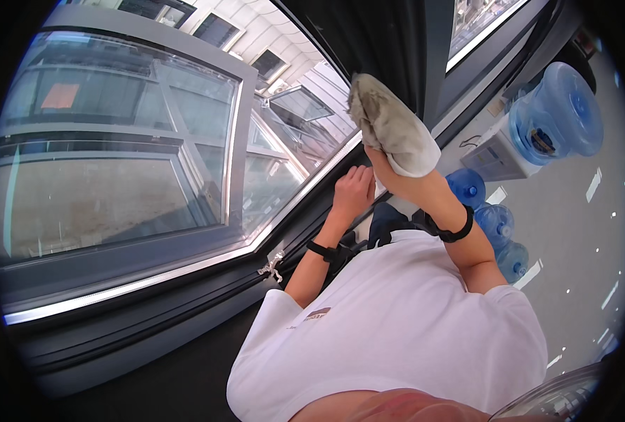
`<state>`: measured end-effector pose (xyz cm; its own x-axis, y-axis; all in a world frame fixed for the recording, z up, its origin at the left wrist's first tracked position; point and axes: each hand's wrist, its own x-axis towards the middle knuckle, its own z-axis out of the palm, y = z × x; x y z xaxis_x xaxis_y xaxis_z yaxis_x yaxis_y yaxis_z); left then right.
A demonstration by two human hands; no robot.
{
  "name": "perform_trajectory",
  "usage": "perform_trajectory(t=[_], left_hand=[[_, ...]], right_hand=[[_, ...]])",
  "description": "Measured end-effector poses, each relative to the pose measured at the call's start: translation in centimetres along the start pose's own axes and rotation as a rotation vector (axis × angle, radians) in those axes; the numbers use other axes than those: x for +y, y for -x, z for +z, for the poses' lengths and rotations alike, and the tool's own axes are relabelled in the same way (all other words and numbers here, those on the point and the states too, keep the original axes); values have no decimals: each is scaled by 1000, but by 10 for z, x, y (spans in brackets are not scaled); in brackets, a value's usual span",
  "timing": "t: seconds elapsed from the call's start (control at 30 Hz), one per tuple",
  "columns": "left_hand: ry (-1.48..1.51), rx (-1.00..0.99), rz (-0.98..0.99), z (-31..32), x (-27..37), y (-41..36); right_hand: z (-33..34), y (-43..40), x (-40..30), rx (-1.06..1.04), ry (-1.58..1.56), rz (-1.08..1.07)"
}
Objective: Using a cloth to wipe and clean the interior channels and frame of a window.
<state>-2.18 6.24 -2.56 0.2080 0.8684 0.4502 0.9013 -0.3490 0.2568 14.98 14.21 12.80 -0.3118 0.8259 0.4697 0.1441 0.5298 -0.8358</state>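
Observation:
A white cloth (396,126), stained grey-brown at its far end, covers most of my right hand (391,171). The cloth is raised in front of the dark window post, and the fingers beneath it are hidden. Lower and to the left, my left hand (355,190) is near the inner window frame with its fingers curled. Its fingertips face away, so whether they grip anything is hidden. Beyond both hands, a grey-framed window sash (238,158) is swung outward. A bright metal strip (149,277) runs along the window's lower edge.
A water dispenser (497,153) with a large blue bottle (555,116) stands at the right. Several more blue water bottles (494,224) are on the grey floor (581,253) beside me. A crumpled clear plastic piece (274,265) hangs at the sill's corner. Dark curtain-like fabric (381,47) covers the post.

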Motion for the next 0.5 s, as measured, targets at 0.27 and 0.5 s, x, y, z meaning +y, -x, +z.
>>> perform_trajectory(t=[0.27, 0.5], left_hand=[[25, -70, -43, 2, 0, 6], [9, -26, -36, 6, -7, 2]], right_hand=[[4, -19, 6, -28, -5, -83], [2, -31, 2, 24, 12, -82]])
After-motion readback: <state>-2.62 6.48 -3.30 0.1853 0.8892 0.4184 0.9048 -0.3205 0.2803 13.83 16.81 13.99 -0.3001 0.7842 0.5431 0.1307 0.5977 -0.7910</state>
